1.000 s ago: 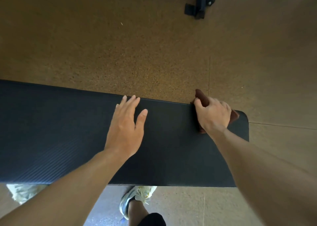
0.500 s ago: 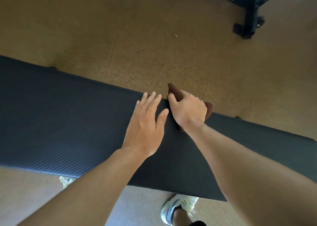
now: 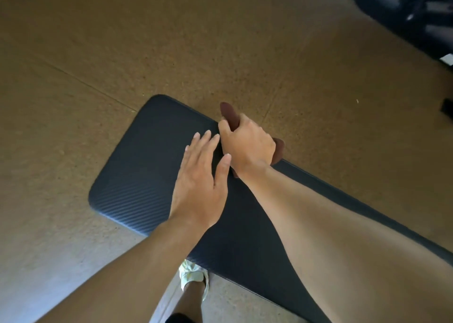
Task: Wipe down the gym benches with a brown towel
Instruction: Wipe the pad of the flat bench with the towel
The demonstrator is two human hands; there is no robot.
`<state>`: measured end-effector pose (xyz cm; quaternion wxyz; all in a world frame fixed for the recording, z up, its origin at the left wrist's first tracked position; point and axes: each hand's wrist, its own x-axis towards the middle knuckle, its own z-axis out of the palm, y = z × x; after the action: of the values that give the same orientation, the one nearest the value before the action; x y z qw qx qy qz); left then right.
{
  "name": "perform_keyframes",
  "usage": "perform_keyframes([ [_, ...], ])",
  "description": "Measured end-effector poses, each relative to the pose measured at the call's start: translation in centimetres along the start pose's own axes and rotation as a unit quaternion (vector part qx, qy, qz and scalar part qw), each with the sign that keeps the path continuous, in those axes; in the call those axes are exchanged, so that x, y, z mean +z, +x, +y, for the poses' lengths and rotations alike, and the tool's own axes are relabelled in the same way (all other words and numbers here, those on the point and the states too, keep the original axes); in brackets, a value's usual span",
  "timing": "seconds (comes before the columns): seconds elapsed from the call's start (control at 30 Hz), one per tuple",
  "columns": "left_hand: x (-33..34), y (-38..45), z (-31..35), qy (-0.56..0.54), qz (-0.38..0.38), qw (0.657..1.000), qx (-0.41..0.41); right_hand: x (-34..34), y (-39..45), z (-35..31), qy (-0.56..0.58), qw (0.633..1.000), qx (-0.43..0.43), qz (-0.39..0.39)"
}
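On the far edge of the dark padded surface [image 3: 152, 166], near its rounded end, the right hand [image 3: 247, 146] grips a brown towel [image 3: 229, 114]. Its fingers are curled over the cloth, and the knuckles face up toward the camera. One end of the towel sticks out past the thumb and beyond the pad's edge; another part shows on the other side of the hand, by the wrist. The cloth lies against the pad's far rim, though how much of it is bunched under the palm is hidden.

Just beside it, the left hand [image 3: 198, 183] rests flat on the pad with straight fingers spread slightly and the thumb held out to the side. It holds nothing. The tip of that thumb lies very near the right wrist, and the fingertips point toward the towel. Both bare forearms reach in from the bottom of the view, the right one crossing over the pad.

The pad has a fine ribbed texture that catches light along its near left corner. It runs diagonally from the upper middle down to the lower right. Beneath it, a brown speckled floor [image 3: 122, 41] with thin seams fills most of the view. A pale shoe [image 3: 192, 275] stands on the floor by the pad's near edge. Blurred dark equipment [image 3: 404, 9] sits in the upper right corner.
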<state>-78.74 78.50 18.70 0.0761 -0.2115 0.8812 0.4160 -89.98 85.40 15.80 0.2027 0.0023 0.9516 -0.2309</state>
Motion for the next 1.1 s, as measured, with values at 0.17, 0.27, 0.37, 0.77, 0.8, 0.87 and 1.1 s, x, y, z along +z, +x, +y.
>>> perform_keyframes([
  [0.17, -5.1, 1.9, -4.5, -0.016, 0.043, 0.998, -0.041, 3.0, 1.4, -6.8, -0.023, 0.998, -0.059, 0.006],
  [0.27, -6.8, 1.9, -6.3, -0.020, 0.062, 0.996, -0.062, 4.8, 2.1, -10.7, -0.031, 0.993, -0.118, 0.009],
  [0.37, -8.0, 1.0, -7.9, -0.031, 0.109, 0.991, -0.071, 7.2, 1.8, -13.3, -0.053, 0.976, -0.212, 0.026],
  [0.77, -7.0, -7.4, -10.8, -0.088, 0.327, 0.929, -0.152, 12.2, -8.2, -13.0, -0.185, 0.803, -0.541, -0.169],
  [0.8, -6.7, -8.4, -10.9, -0.084, 0.327, 0.929, -0.150, 12.2, -8.6, -12.2, -0.196, 0.787, -0.561, -0.165],
  [0.87, -5.8, -10.4, -11.0, -0.068, 0.317, 0.934, -0.149, 11.4, -9.5, -10.2, -0.174, 0.768, -0.594, -0.165],
  [1.1, 1.2, -17.5, -5.7, -0.103, 0.292, 0.930, -0.198, 6.7, -14.5, 0.9, -0.154, 0.742, -0.626, -0.183],
])
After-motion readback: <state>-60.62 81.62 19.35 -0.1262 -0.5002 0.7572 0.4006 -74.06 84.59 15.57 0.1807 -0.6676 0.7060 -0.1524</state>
